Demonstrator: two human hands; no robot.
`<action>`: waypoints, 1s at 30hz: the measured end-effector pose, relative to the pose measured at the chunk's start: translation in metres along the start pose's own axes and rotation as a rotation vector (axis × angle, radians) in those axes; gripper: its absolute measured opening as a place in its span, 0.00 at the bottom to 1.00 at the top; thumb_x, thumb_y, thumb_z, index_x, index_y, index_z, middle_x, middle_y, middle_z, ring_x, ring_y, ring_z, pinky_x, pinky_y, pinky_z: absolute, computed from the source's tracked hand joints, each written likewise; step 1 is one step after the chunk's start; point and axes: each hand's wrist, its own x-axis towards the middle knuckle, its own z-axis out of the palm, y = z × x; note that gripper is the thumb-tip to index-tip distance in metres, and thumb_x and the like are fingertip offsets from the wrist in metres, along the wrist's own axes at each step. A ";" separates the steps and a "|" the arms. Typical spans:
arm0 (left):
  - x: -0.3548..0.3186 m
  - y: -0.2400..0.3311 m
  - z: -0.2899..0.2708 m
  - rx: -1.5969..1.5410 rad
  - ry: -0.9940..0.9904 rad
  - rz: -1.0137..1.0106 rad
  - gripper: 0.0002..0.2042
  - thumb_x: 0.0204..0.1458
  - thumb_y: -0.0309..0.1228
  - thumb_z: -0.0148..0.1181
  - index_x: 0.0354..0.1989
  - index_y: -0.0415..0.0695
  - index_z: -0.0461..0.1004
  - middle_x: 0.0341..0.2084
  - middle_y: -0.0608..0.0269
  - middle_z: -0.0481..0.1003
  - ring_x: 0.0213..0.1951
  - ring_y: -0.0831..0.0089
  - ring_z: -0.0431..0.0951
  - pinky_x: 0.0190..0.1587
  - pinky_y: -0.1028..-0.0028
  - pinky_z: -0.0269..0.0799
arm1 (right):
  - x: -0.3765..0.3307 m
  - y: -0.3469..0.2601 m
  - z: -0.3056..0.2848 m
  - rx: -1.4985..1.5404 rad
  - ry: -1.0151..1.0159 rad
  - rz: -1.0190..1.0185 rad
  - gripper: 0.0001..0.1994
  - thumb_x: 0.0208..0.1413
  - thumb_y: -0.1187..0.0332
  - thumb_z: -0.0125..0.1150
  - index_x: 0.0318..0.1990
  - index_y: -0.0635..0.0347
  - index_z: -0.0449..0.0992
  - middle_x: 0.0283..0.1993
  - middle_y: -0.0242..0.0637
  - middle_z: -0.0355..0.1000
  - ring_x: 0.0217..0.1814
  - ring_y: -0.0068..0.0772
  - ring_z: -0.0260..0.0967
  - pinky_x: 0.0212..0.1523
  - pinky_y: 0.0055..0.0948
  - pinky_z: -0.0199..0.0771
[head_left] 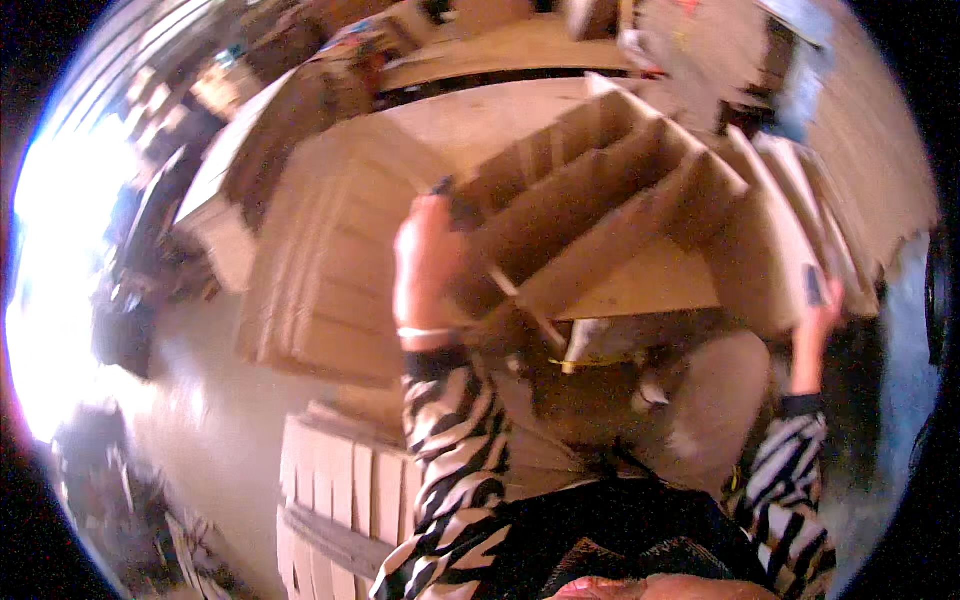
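Crowding the left: a tall stack of flat cardboard sheets [330, 270], with a lower bundle of folded boxes [340, 500] on the floor beneath. Held up at chest height between both arms: a brown cardboard divider [610, 210], slotted strips crossing into open cells, tilted. Left hand [425, 265] wrapped around its near left edge; right hand [815, 300] gripping its right side, fingers closed on the cardboard.

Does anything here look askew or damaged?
The cardboard divider grid, held between the left hand and right hand, sits tilted with its cells skewed. No tears are visible; the picture is blurred.
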 end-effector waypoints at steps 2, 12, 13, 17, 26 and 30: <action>0.004 -0.001 0.028 -0.073 0.078 0.094 0.17 0.46 0.22 0.52 0.47 0.39 0.71 0.52 0.49 0.70 0.46 0.47 0.75 0.47 0.58 0.73 | -0.013 -0.035 0.008 -0.393 -0.040 -0.078 0.21 0.57 0.58 0.61 0.49 0.69 0.75 0.50 0.44 0.74 0.55 0.38 0.70 0.57 0.36 0.65; -0.009 0.013 -0.001 0.238 0.010 -0.094 0.16 0.45 0.24 0.53 0.45 0.36 0.71 0.63 0.53 0.61 0.44 0.46 0.76 0.45 0.55 0.73 | 0.020 -0.247 0.012 0.247 0.213 -0.219 0.18 0.60 0.67 0.59 0.53 0.72 0.74 0.55 0.42 0.73 0.54 0.33 0.71 0.56 0.32 0.71; -0.011 0.014 0.001 0.235 0.025 -0.112 0.17 0.44 0.24 0.53 0.45 0.36 0.71 0.63 0.53 0.61 0.43 0.46 0.77 0.44 0.54 0.73 | 0.027 -0.248 0.020 0.376 0.176 -0.145 0.20 0.58 0.67 0.61 0.55 0.70 0.72 0.56 0.42 0.72 0.55 0.36 0.71 0.56 0.37 0.72; -0.006 0.009 0.013 0.200 0.058 -0.096 0.20 0.43 0.25 0.53 0.48 0.38 0.70 0.59 0.51 0.65 0.42 0.47 0.77 0.44 0.54 0.73 | 0.036 -0.211 0.102 0.906 -0.046 0.223 0.23 0.59 0.61 0.60 0.59 0.63 0.68 0.59 0.39 0.69 0.58 0.30 0.69 0.58 0.31 0.70; -0.005 0.001 0.008 0.234 -0.025 -0.165 0.19 0.44 0.27 0.50 0.47 0.38 0.71 0.45 0.47 0.73 0.45 0.46 0.75 0.46 0.55 0.71 | -0.045 -0.224 0.246 0.292 -0.547 -0.110 0.16 0.61 0.66 0.56 0.53 0.66 0.74 0.48 0.36 0.77 0.49 0.23 0.68 0.52 0.25 0.66; -0.009 0.008 0.010 0.137 -0.013 -0.099 0.17 0.45 0.29 0.51 0.45 0.38 0.72 0.45 0.48 0.74 0.45 0.49 0.75 0.48 0.56 0.71 | -0.011 -0.254 0.209 -0.043 -0.635 -0.316 0.19 0.61 0.57 0.58 0.51 0.62 0.76 0.43 0.38 0.79 0.45 0.25 0.73 0.48 0.28 0.70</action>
